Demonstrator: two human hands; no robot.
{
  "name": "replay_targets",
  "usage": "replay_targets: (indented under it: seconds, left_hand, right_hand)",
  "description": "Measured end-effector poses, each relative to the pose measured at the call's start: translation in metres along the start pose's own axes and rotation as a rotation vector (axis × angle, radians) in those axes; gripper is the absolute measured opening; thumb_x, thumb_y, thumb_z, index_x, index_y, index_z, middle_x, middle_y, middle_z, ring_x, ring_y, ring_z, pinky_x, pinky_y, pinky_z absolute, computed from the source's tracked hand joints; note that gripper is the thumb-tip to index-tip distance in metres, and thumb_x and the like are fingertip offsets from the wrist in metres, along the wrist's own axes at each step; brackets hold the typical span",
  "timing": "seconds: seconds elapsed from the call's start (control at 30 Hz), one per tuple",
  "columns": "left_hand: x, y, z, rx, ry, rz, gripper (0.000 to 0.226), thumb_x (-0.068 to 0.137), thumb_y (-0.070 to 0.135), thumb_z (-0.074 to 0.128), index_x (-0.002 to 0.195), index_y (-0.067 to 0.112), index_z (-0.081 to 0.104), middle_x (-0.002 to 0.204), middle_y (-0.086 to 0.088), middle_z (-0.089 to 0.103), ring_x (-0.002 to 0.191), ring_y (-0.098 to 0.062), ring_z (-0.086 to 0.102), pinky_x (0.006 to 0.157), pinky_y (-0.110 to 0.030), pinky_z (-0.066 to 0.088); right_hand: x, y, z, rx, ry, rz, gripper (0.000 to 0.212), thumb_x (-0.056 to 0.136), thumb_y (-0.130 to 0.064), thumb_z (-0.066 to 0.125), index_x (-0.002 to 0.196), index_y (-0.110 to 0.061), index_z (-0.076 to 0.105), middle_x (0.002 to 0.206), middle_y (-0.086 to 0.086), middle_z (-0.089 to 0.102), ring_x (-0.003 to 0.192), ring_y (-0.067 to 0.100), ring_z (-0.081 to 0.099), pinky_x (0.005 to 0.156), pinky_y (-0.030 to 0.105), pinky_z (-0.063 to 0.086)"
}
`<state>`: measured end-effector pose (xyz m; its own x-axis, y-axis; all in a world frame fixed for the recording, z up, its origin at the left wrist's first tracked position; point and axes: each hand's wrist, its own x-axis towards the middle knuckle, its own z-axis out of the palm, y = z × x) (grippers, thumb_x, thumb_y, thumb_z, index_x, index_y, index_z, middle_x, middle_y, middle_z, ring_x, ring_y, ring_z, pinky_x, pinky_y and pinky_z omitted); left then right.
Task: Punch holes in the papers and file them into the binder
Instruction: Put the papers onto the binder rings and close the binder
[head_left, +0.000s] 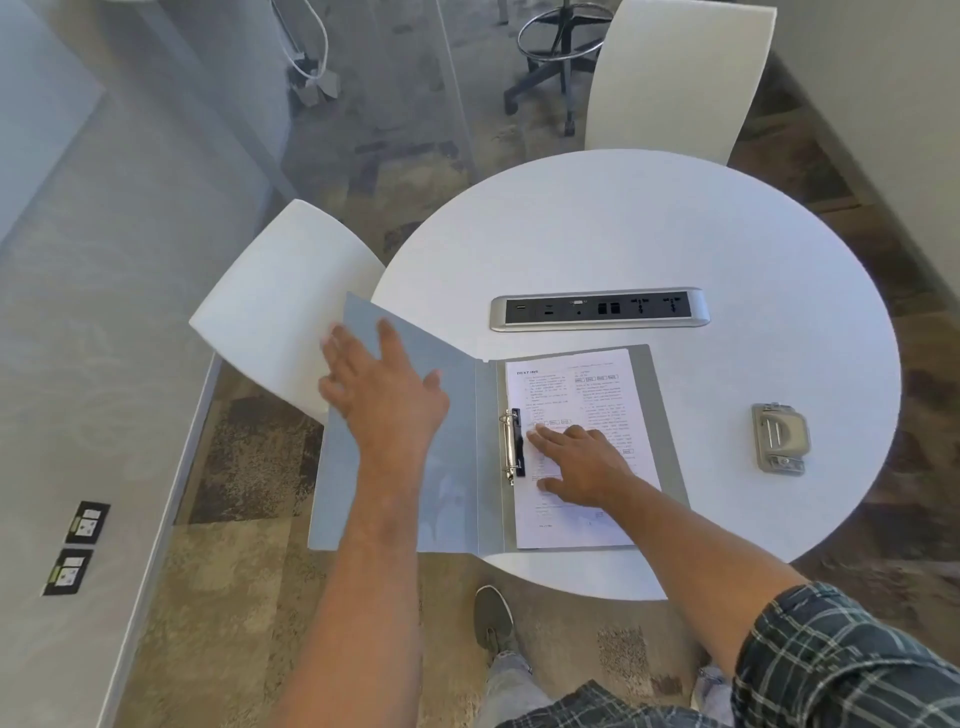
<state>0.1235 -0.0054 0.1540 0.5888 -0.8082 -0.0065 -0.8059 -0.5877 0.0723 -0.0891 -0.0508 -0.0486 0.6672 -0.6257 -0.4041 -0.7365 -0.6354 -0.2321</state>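
Both grips are released in the head view, with fingers straight and nothing clasped. Left hand (387, 384) is laid flat, fingers spread, on the inner face of the binder's (447, 467) open front cover, which is raised at a slant and overhangs the edge of the round white table (649, 234). Right hand (582, 462) is pressed palm-down on the papers (576, 384), which lie printed side up on the binder's back cover, flat on the table. Just beyond the right fingertips (535, 436), toward the spine, the metal rings (511, 447) are seen, with the left margin of the papers lying at them; whether the rings pass through the sheets cannot be told. Between the two hands only the spine and the rings are found. Well apart from the right grip, on its outer side, the hole punch (781, 438) stands on the table, untouched. Beyond both hands a power strip (600, 309) is set into the tabletop. A white chair (275, 306) is placed past the left hand, partly hidden by the cover.
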Motion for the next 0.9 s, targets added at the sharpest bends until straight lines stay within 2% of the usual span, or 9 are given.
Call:
replay_targets:
  seconds: [0.07,0.13,0.23,0.43,0.57,0.67,0.73,0.83,0.9]
  left_hand:
    - [0.001,-0.011,-0.009,-0.010,-0.170,-0.126,0.093,0.095,0.056,0.058,0.163,0.015,0.010,0.164,-0.028,0.018,0.152,-0.042,0.022,0.116,-0.060,0.022]
    - [0.000,-0.018,-0.011,-0.040,-0.164,-0.143,0.095,0.095,0.058,0.058,0.162,0.012,0.010,0.156,-0.026,0.035,0.143,-0.043,0.036,0.111,-0.059,0.031]
    - [0.005,-0.025,-0.019,-0.135,-0.082,-0.195,0.090,0.093,0.059,0.062,0.158,0.010,0.023,0.144,-0.025,0.047,0.133,-0.045,0.046,0.105,-0.058,0.038]
    - [0.016,-0.042,-0.039,-0.252,-0.101,-0.310,0.079,0.087,0.067,0.064,0.135,0.006,0.052,0.136,-0.021,0.059,0.128,-0.044,0.052,0.107,-0.056,0.042]
    - [0.007,-0.029,-0.054,-0.446,-0.106,-0.178,0.073,0.086,0.068,0.064,0.134,0.013,0.062,0.136,-0.008,0.064,0.124,-0.030,0.060,0.098,-0.041,0.048]
    - [-0.003,-0.004,-0.069,-0.768,-0.166,-0.045,0.044,0.086,0.064,0.067,0.102,0.024,0.076,0.096,0.008,0.080,0.094,-0.014,0.069,0.080,-0.032,0.050]
    - [-0.011,0.020,-0.066,-0.912,-0.319,0.061,0.025,0.092,0.044,0.070,0.087,0.020,0.078,0.083,0.013,0.079,0.075,-0.006,0.067,0.068,-0.022,0.050]
    - [-0.027,0.058,-0.040,-0.867,-0.590,0.252,0.017,0.097,0.029,0.068,0.106,0.020,0.079,0.097,0.012,0.077,0.078,0.003,0.066,0.072,-0.018,0.047]
    - [-0.036,0.077,-0.009,-0.673,-0.699,0.380,0.030,0.098,0.034,0.066,0.125,0.024,0.074,0.117,0.006,0.075,0.104,-0.006,0.068,0.089,-0.023,0.048]
  right_hand:
    - [-0.004,0.007,-0.003,0.047,-0.020,-0.007,0.082,0.101,-0.060,0.049,0.166,-0.031,0.009,0.173,-0.008,0.016,0.151,0.026,0.031,0.120,0.045,0.028]
    - [-0.008,0.012,-0.005,0.118,-0.020,0.007,0.082,0.099,-0.064,0.049,0.166,-0.034,0.011,0.173,-0.008,0.019,0.153,0.025,0.031,0.121,0.046,0.025]
    - [-0.013,0.016,-0.008,0.261,0.001,0.050,0.085,0.095,-0.068,0.053,0.165,-0.038,0.014,0.171,-0.007,0.026,0.152,0.026,0.034,0.122,0.048,0.023]
    - [-0.020,0.027,-0.014,0.471,-0.093,0.087,0.093,0.088,-0.073,0.061,0.164,-0.044,0.015,0.170,-0.005,0.030,0.154,0.028,0.033,0.125,0.052,0.020]
    - [-0.027,0.030,-0.026,0.802,-0.052,0.124,0.081,0.085,-0.065,0.073,0.156,-0.042,0.041,0.155,-0.003,0.055,0.133,0.018,0.057,0.114,0.042,0.040]
    - [-0.033,0.033,-0.045,1.151,0.086,0.135,0.066,0.084,-0.062,0.075,0.143,-0.035,0.061,0.128,-0.009,0.074,0.110,0.010,0.072,0.108,0.049,0.051]
    - [-0.038,0.039,-0.060,1.378,0.125,0.135,0.068,0.081,-0.071,0.069,0.136,-0.032,0.065,0.121,-0.009,0.077,0.105,0.016,0.076,0.101,0.052,0.055]
    - [-0.047,0.055,-0.075,1.597,0.128,0.140,0.077,0.082,-0.080,0.056,0.138,-0.029,0.064,0.126,-0.002,0.076,0.106,0.028,0.076,0.086,0.044,0.058]
    - [-0.055,0.072,-0.075,1.706,0.173,0.180,0.076,0.084,-0.081,0.049,0.134,-0.026,0.067,0.119,0.001,0.077,0.093,0.026,0.076,0.076,0.039,0.057]
